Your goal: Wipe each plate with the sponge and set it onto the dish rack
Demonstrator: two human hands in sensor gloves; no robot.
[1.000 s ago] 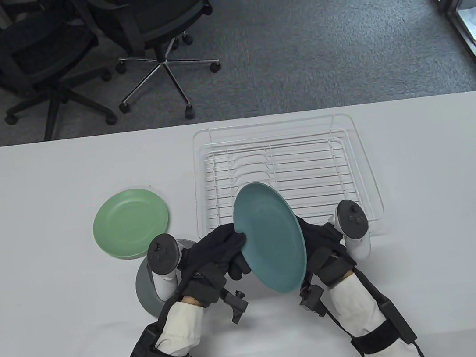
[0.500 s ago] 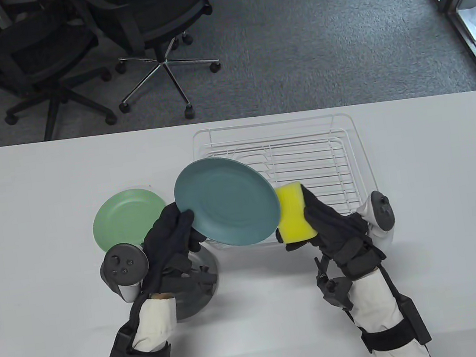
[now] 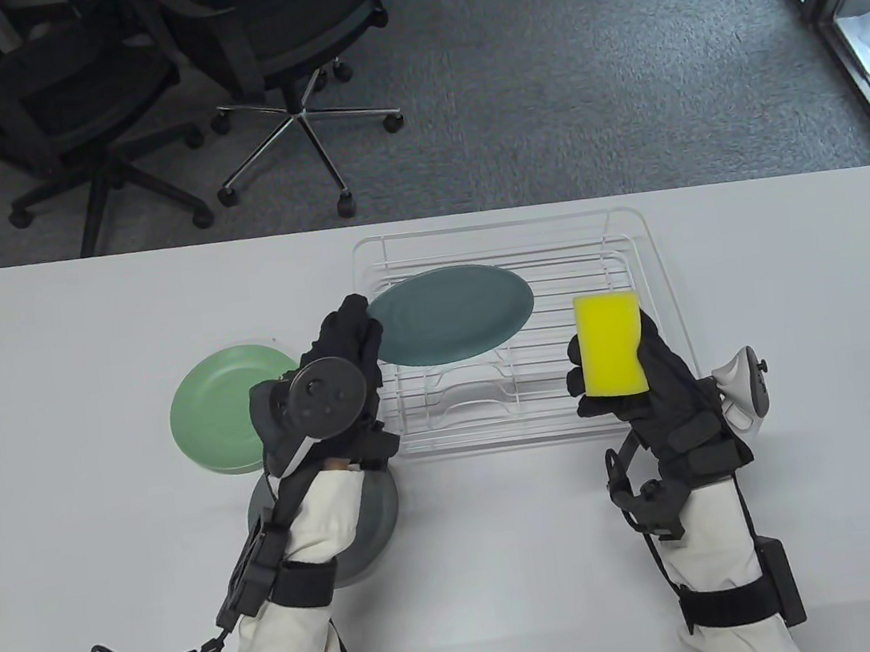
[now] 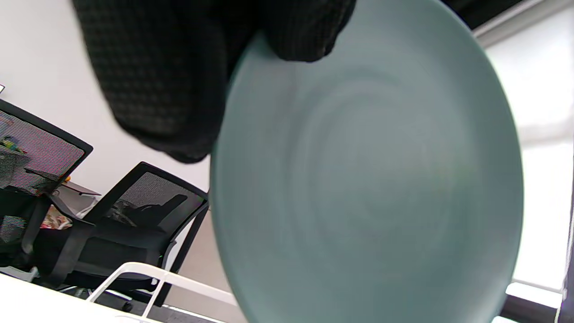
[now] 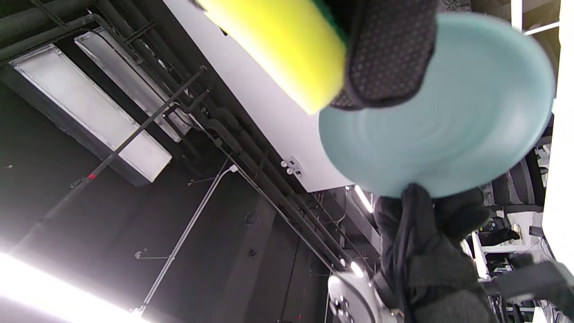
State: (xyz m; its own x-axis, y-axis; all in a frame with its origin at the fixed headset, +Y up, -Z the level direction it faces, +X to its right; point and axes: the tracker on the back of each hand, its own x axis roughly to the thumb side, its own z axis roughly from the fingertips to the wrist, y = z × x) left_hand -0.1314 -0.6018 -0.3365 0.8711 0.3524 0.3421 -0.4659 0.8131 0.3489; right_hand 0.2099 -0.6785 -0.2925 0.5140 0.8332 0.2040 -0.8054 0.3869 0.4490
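Office chairs (image 3: 126,86) fill the upper left behind the white desk (image 3: 43,357), where the left hand (image 3: 332,373) pinches the teal plate (image 3: 449,314) by its rim over the rack (image 3: 517,331) at centre. Right of centre, the right hand (image 3: 636,374) grips the sponge (image 3: 610,346); a green plate (image 3: 228,407) and grey plate (image 3: 369,517) lie at lower left.

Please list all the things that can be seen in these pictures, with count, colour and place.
Teal plate: 1, dark teal, held over the dish rack by its left edge.
Green plate: 1, light green, flat on the table, left of the rack.
Grey plate: 1, grey, on the table, partly under the left forearm.
Sponge: 1, yellow, held near the rack's right side.
Dish rack: 1, white wire, table centre.
Table: 1, white.
Office chairs: at least 2, black, on the carpet beyond the table.
Left hand: black glove, grips the teal plate.
Right hand: black glove, holds the sponge.
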